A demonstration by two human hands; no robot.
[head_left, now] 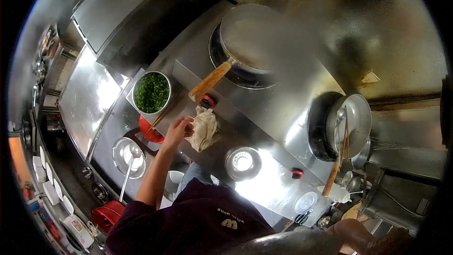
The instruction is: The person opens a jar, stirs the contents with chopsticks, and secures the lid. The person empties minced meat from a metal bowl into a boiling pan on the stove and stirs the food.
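My left hand (180, 128) reaches in from the lower left, fingers closed on the edge of a crumpled off-white cloth (204, 131). The cloth is bunched at the counter's front. Just beyond it is a red-ringed stove knob (206, 102). Above that, the wooden handle (211, 81) of a pan (250, 33) points toward me. The pan sits on a burner, its right side hidden by a hazy grey blur. Left of the cloth stands a round container of chopped greens (151, 92), with a red bowl (150, 131) below it. My right hand is not in view.
A second pan (361, 118) at the right holds a ladle and chopsticks. A shiny steel bowl (243, 163) sits near my body. A ladle rests in a metal bowl (122, 160) at left, above a red container (107, 215). Scissors (303, 217) lie at lower right.
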